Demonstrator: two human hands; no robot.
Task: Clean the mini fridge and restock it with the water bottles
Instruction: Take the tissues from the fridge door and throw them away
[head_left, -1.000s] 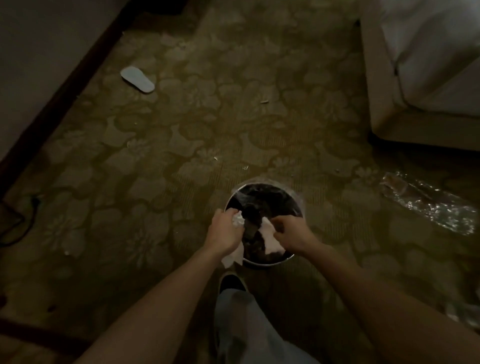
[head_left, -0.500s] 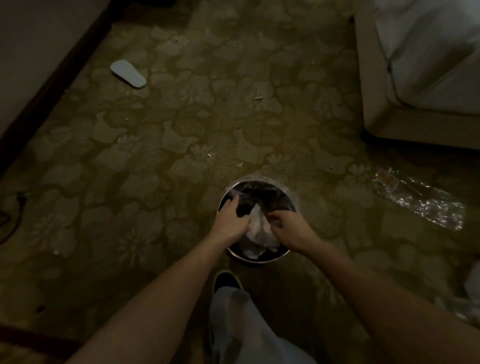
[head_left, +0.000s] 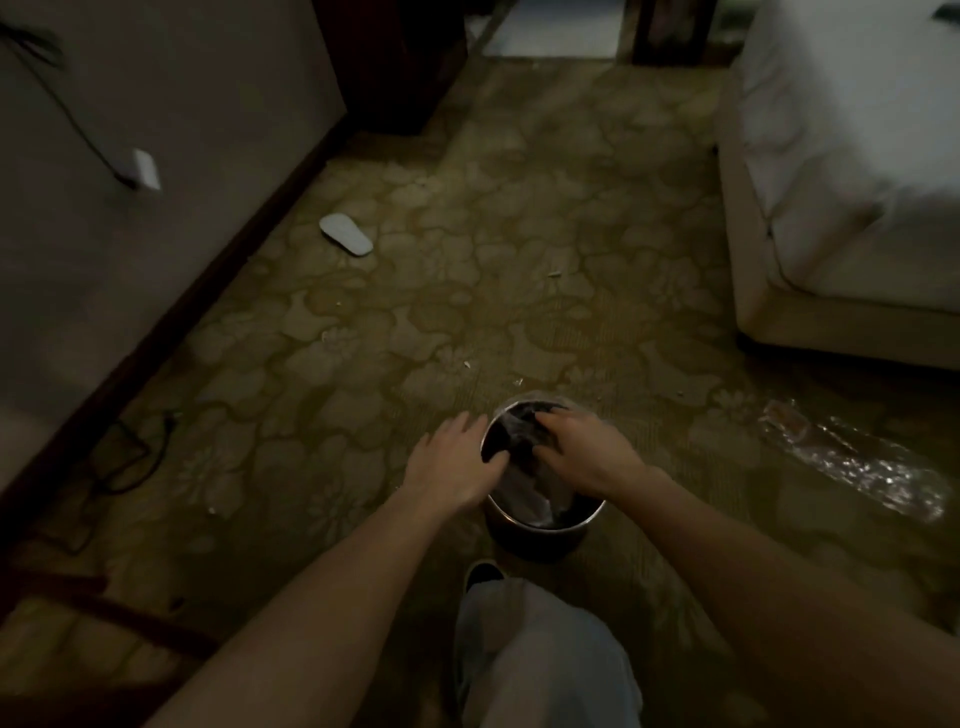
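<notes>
A small round bin (head_left: 545, 526) with a dark liner stands on the patterned carpet in front of my feet. Crumpled white tissue (head_left: 527, 496) lies inside it. My left hand (head_left: 454, 462) hovers over the bin's left rim, palm down with fingers spread, holding nothing. My right hand (head_left: 582, 452) reaches over the bin's right side with its fingers bent down at the far rim; whether they grip the liner is unclear. No fridge is in view. Crinkled clear plastic wrap (head_left: 852, 462) lies on the floor to the right; I cannot tell what it holds.
A white slipper (head_left: 345, 234) lies near the wall on the left. The corner of a white bed (head_left: 831, 208) fills the right. A black cable (head_left: 130, 452) trails along the dark skirting, and a plug (head_left: 143, 169) sits on the wall. My leg (head_left: 540, 649) stands below the bin.
Both hands held white tissue over the bin and pushed it in. Now the tissue lies inside, my left hand has opened and lifted to the rim, and my view has tilted up.
</notes>
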